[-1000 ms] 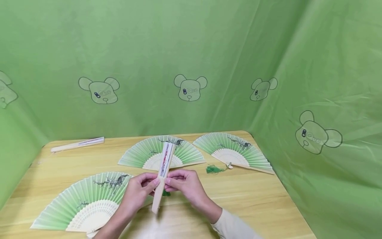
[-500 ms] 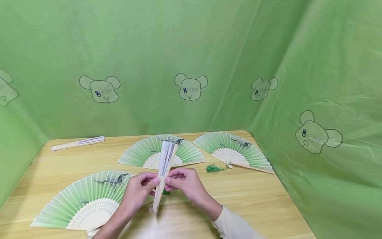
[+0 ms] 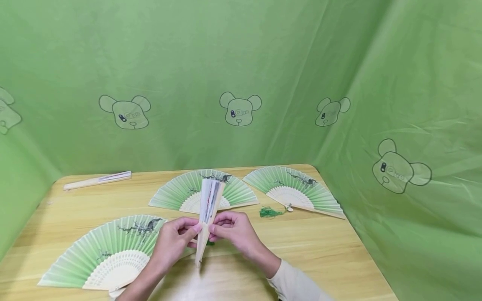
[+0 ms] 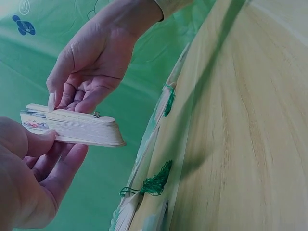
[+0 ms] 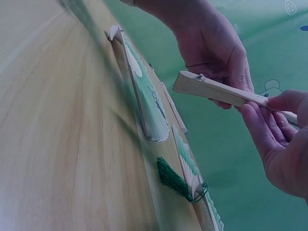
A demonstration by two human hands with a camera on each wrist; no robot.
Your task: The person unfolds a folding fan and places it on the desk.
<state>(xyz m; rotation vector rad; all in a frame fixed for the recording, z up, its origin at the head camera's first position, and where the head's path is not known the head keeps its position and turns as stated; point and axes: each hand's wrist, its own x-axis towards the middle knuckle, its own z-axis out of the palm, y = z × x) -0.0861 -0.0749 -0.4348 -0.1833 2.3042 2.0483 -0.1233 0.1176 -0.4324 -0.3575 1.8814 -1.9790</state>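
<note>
The step in hand is probably spreading a barely parted fan [image 3: 206,215], held above the worktop [image 3: 301,251] towards its near edge, the left hand [image 3: 171,242] and right hand [image 3: 238,235] pinching it between thumb and fingers. The next move seems to call for drawing the outer sticks apart evenly. 3 spread fans [image 3: 293,190] lie near the left edge, far edge and far right corner; a folded fan [image 3: 94,181] lies by the far left corner. The left wrist view bares a metal rivet [image 4: 96,114] and 2 green tassels [image 4: 156,180]; the head view shows 1 whole
</note>
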